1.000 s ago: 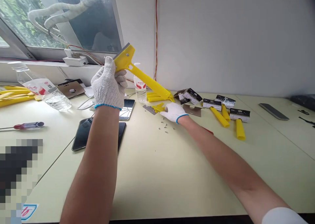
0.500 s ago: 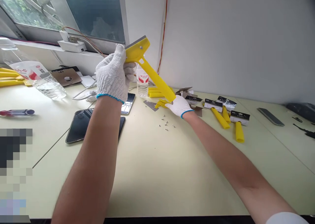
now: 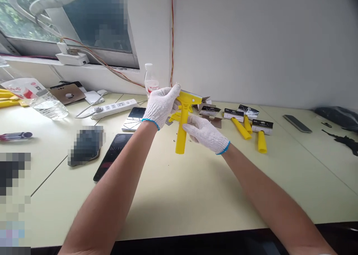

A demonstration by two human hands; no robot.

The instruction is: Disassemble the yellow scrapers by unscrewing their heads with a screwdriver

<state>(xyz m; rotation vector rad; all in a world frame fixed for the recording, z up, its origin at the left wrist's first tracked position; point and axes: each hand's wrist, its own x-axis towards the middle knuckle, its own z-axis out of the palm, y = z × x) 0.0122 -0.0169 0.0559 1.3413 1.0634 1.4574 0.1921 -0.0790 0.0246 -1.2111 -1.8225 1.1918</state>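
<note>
A yellow scraper (image 3: 181, 135) with a metal blade along its wide head is held upright above the table, its hollow handle pointing down. My left hand (image 3: 160, 107), in a white knit glove with a blue cuff, pinches the left end of the scraper's head. My right hand (image 3: 208, 133), gloved the same way, is closed at the handle from the right, its thumb on the front; its other fingers are partly hidden. Behind and below the scraper lie small screws (image 3: 173, 140), a grey metal plate (image 3: 168, 122) and more yellow parts (image 3: 175, 117), partly covered by my hands.
Packaged yellow scrapers (image 3: 262, 141) lie to the right, near a grey flat bar (image 3: 297, 123). Phones (image 3: 113, 150), a power strip (image 3: 114, 109) and a screwdriver (image 3: 16, 136) occupy the left. Water bottles (image 3: 49, 105) stand or lean near the wall.
The scraper has come down and turned from slanted to upright, with my left hand lowered and shifted right. My right hand has drawn nearer and sits higher on the handle. The view has shifted slightly.
</note>
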